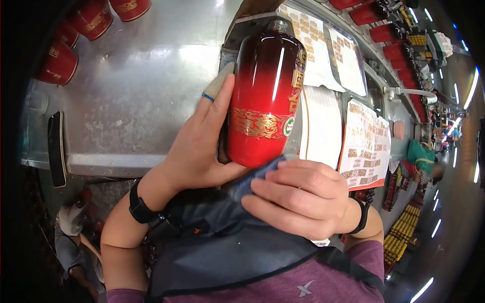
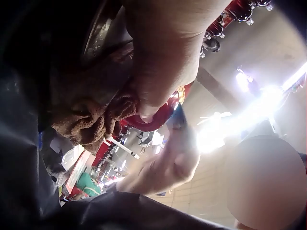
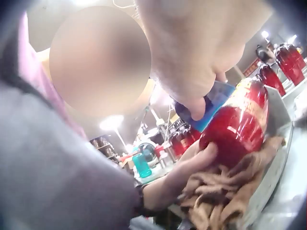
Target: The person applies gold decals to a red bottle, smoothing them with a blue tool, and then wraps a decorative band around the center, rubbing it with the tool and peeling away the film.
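A glossy bottle (image 1: pixel 261 96), red at the base and darkening to black at the neck, lies on its side with gold decoration and a small round green-and-white label. My left hand (image 1: pixel 199 136) holds it, fingers along its left side and thumb at its base; one finger wears a beige cloth finger cover (image 1: pixel 220 85). Between right thumb and fingers, my right hand (image 1: pixel 303 197) pinches a thin, flat blue sheet (image 3: pixel 218 100), blurred in the head view, close against the bottle near its base. Under the bottle lies a crumpled brown cloth (image 3: pixel 216 191).
Several red containers (image 1: pixel 91 20) stand at the far left of the metal table (image 1: pixel 121 106). A black phone-like object (image 1: pixel 57 149) sits at its front left edge. Sticker sheets (image 1: pixel 365 146) lie right of the bottle. More red bottles (image 1: pixel 399 50) line up further right. Another person (image 1: pixel 73 227) is below left.
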`<move>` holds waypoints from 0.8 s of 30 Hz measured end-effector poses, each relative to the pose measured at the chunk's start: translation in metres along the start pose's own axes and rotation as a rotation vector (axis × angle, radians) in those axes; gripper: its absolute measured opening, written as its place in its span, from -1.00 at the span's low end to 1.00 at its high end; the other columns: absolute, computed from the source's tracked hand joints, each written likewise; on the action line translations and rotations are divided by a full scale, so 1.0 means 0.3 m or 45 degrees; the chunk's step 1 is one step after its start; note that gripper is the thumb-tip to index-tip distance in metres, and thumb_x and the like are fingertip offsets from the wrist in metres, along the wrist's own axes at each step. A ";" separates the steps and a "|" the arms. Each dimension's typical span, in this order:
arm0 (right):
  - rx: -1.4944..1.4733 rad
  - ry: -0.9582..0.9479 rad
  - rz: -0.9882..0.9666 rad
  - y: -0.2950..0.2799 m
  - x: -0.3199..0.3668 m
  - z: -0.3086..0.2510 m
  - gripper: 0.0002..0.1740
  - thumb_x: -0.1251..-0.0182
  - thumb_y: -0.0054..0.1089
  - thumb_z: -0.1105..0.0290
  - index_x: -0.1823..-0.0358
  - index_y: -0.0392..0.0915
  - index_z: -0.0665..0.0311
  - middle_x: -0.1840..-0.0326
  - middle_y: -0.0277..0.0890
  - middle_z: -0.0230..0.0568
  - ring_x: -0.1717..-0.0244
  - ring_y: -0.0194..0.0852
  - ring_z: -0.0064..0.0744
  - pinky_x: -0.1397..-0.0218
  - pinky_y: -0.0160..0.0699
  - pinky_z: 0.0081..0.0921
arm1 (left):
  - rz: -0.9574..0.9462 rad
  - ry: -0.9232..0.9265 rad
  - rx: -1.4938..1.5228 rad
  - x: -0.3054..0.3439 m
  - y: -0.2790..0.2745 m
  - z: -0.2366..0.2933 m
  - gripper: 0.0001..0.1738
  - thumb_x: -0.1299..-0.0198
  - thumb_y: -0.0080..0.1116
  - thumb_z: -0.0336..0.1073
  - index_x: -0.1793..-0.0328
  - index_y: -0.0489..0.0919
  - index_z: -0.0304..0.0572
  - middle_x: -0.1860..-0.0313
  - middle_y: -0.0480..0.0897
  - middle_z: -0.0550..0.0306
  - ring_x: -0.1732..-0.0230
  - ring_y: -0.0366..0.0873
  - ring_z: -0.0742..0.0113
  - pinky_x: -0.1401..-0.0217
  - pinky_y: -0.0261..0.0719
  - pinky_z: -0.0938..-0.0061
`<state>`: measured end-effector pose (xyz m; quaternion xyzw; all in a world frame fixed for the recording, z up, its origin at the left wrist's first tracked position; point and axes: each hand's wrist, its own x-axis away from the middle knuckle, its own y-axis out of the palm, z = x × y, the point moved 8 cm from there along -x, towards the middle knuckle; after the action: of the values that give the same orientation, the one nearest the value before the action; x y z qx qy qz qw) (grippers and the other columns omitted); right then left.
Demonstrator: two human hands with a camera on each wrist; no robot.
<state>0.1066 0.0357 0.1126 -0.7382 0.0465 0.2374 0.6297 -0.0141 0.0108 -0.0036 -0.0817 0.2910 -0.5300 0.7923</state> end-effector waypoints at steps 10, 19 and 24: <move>-0.944 1.439 0.308 0.012 0.228 0.330 -0.71 -0.26 0.39 0.50 0.01 0.60 0.43 0.19 0.66 -0.26 0.17 0.59 -0.57 0.08 0.57 -0.59 | -0.076 0.026 -0.017 -0.002 0.009 -0.002 0.39 0.18 0.56 -0.11 -0.65 -0.13 -0.48 -0.40 0.29 -0.45 -0.37 0.33 -0.32 -0.40 0.37 0.13; -0.154 0.553 0.198 -0.049 0.101 0.183 -0.54 0.19 0.37 0.57 0.11 0.76 0.25 0.21 0.64 -0.21 0.24 0.60 -0.23 0.14 0.63 -0.40 | -0.015 0.014 -0.020 -0.012 0.017 -0.002 0.48 0.28 0.66 -0.10 -0.66 -0.13 -0.42 -0.47 0.27 -0.34 -0.43 0.28 -0.29 -0.43 0.34 0.09; -0.101 0.424 0.260 -0.049 0.094 0.158 -0.56 0.24 0.34 0.46 0.17 0.75 0.30 0.23 0.65 -0.22 0.23 0.63 -0.24 0.16 0.70 -0.42 | 0.030 -0.050 0.061 -0.009 0.039 -0.014 0.55 0.32 0.72 -0.06 -0.68 -0.17 -0.33 -0.52 0.24 -0.28 -0.47 0.25 -0.25 -0.48 0.31 0.08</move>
<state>0.1231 0.0901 0.1101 -0.7830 0.2153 0.1765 0.5562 -0.0078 0.0187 -0.0111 -0.0696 0.2636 -0.5258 0.8057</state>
